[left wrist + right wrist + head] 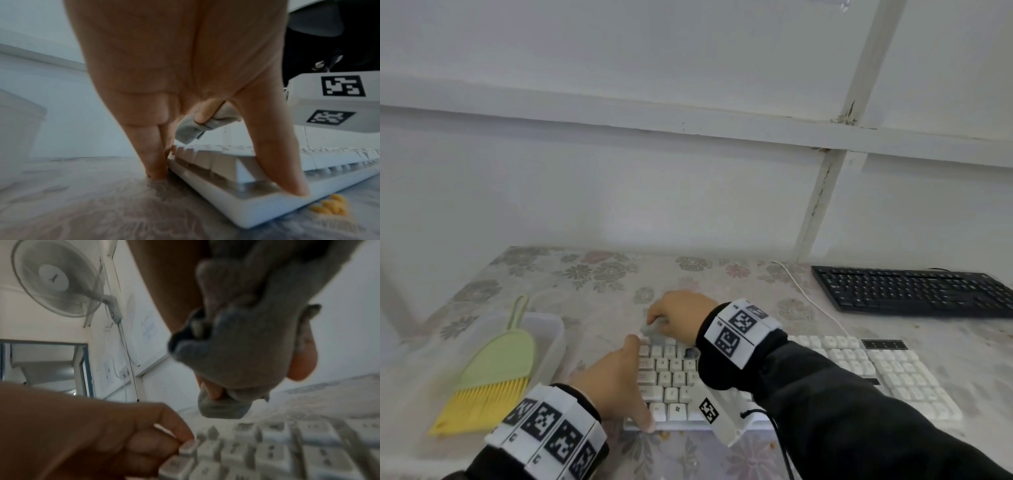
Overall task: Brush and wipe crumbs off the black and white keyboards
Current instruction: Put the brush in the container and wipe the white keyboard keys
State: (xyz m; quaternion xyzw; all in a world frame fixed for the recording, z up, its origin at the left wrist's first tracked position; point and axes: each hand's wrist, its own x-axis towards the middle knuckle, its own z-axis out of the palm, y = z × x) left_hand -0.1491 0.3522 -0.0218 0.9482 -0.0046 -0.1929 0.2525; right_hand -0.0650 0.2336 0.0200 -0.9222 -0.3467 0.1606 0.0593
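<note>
The white keyboard [893,377] lies across the middle of the flowered table, the black keyboard [907,291] at the back right. My left hand [630,380] grips the white keyboard's left end, its thumb [277,162] on the front corner and its fingers [154,159] down the left edge. At the keyboard's back left corner, my right hand [678,317] holds a bunched grey cloth [650,329] just above the top key row [287,451]. Yellow crumbs [329,207] lie on the table by the front edge.
A green brush with yellow bristles [493,366] lies on a clear plastic container [551,329] to the left. A white cable [808,298] runs from the white keyboard towards the wall. White walls close the table's back and left sides.
</note>
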